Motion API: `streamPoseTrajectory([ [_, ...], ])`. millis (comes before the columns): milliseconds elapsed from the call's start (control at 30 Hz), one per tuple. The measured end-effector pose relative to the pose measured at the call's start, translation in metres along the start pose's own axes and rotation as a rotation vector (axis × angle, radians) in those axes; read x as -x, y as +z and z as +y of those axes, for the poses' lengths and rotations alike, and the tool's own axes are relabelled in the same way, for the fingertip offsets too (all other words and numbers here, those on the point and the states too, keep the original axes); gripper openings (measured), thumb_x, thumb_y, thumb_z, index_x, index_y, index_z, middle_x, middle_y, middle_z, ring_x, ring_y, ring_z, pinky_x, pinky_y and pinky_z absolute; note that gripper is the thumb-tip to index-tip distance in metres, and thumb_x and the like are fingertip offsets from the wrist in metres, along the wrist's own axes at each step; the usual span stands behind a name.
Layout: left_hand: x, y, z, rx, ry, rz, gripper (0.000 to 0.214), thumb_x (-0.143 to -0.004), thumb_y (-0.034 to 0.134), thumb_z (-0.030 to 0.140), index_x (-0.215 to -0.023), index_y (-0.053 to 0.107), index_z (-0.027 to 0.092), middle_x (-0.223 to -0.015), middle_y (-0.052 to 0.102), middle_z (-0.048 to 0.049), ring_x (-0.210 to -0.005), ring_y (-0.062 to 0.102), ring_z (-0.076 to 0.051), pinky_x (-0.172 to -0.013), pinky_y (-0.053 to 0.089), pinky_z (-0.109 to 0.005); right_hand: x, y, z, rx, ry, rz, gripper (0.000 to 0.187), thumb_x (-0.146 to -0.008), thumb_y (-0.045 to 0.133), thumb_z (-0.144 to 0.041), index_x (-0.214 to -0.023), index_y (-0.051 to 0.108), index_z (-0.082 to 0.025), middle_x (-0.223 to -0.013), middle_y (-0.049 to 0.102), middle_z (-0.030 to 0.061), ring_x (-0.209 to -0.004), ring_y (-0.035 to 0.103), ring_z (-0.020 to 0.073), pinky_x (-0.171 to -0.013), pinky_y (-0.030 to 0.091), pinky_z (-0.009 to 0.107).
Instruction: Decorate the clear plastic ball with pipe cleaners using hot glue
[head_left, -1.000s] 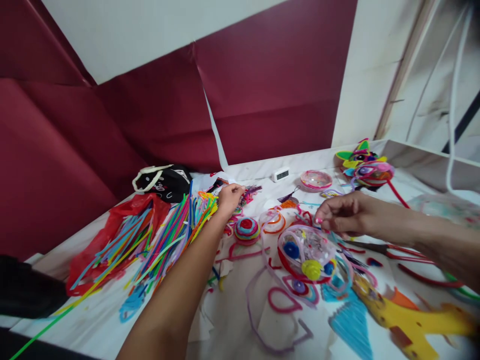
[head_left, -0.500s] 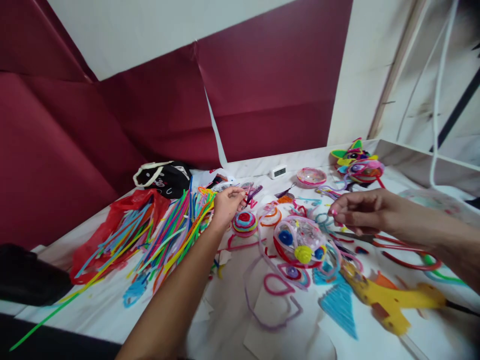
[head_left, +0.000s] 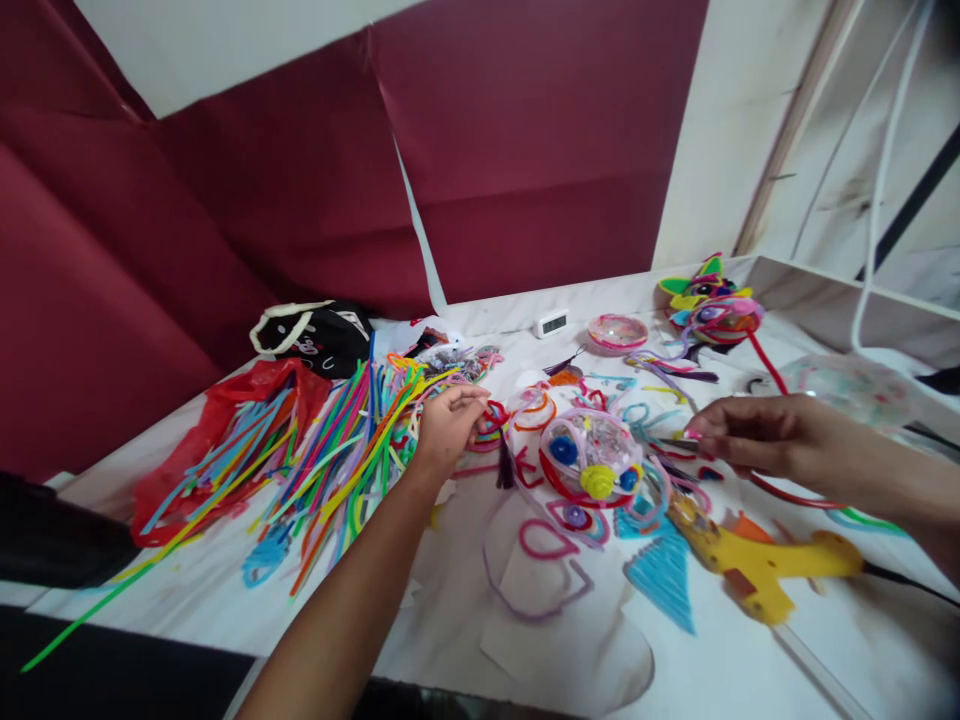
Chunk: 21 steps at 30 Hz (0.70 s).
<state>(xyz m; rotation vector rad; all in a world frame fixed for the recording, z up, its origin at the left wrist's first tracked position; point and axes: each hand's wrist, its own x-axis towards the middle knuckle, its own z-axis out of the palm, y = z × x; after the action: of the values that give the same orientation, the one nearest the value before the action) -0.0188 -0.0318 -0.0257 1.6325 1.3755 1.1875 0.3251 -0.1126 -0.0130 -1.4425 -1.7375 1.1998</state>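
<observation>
My left hand (head_left: 446, 425) is curled closed beside the heap of coloured pipe cleaners (head_left: 337, 450). A dark tassel (head_left: 505, 468) seems to hang from its fingertips, next to a coiled round piece (head_left: 491, 418). My right hand (head_left: 742, 435) hovers at the right with thumb and fingers pinched together; what they hold is too small to see. Red-handled scissors (head_left: 780, 492) lie just under it. Between the hands sits a clear dome (head_left: 589, 455) trimmed with pink, blue and yellow pipe-cleaner coils.
A yellow glue gun (head_left: 757, 565) and a blue triangle (head_left: 664, 580) lie in front on the white table (head_left: 187, 610). A red plastic bag (head_left: 225, 420) and black bag (head_left: 315, 335) sit at the left. At the back are a small clock (head_left: 551, 323), pink dish (head_left: 617, 332) and flower craft (head_left: 709, 295).
My left hand drew back from the far clutter toward me, closing near the coiled piece. My right hand moved right, away from the dome. The view shifted slightly.
</observation>
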Motion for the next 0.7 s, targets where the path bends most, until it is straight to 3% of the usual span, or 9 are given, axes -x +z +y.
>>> streamPoseTrajectory([
  [200,0.014,-0.011,-0.010,-0.342,0.136,-0.151,0.017,-0.075,0.056,0.019,-0.082,0.071,0.018,-0.059,0.057,0.0023,-0.053,0.048,-0.011,-0.053,0.037,-0.022,0.005,0.000,0.024,0.023,0.037,0.098,0.048,-0.070,0.064,-0.067,-0.085,0.067,-0.021,-0.079,0.063,0.0066,-0.071,0.052,0.0190,-0.060,0.043,0.029],
  [367,0.023,0.001,-0.010,-0.590,0.270,-0.314,0.018,-0.081,0.058,0.025,-0.090,0.073,0.021,-0.084,0.063,-0.0032,-0.078,0.056,-0.017,-0.073,0.041,-0.028,0.003,-0.001,0.040,0.044,0.027,0.126,0.049,-0.071,0.062,-0.069,-0.084,0.067,-0.022,-0.085,0.063,0.0080,-0.072,0.054,0.0195,-0.062,0.045,0.031],
  [500,0.025,0.012,-0.010,-0.711,0.290,-0.390,0.019,-0.085,0.056,0.027,-0.093,0.071,0.020,-0.088,0.061,-0.0049,-0.081,0.057,-0.018,-0.071,0.041,-0.029,0.002,0.000,0.044,0.126,0.028,0.084,0.044,-0.079,0.058,-0.063,-0.090,0.065,-0.021,-0.082,0.064,0.0073,-0.068,0.054,0.0183,-0.062,0.045,0.031],
  [700,0.026,0.019,-0.011,-0.773,0.263,-0.427,0.017,-0.085,0.056,0.029,-0.080,0.068,0.019,-0.086,0.060,-0.0044,-0.077,0.057,-0.017,-0.064,0.039,-0.027,0.001,0.006,0.048,0.362,-0.006,0.127,0.034,-0.085,0.053,-0.052,-0.091,0.066,-0.022,-0.080,0.070,0.0066,-0.066,0.060,0.0209,-0.058,0.043,0.032],
])
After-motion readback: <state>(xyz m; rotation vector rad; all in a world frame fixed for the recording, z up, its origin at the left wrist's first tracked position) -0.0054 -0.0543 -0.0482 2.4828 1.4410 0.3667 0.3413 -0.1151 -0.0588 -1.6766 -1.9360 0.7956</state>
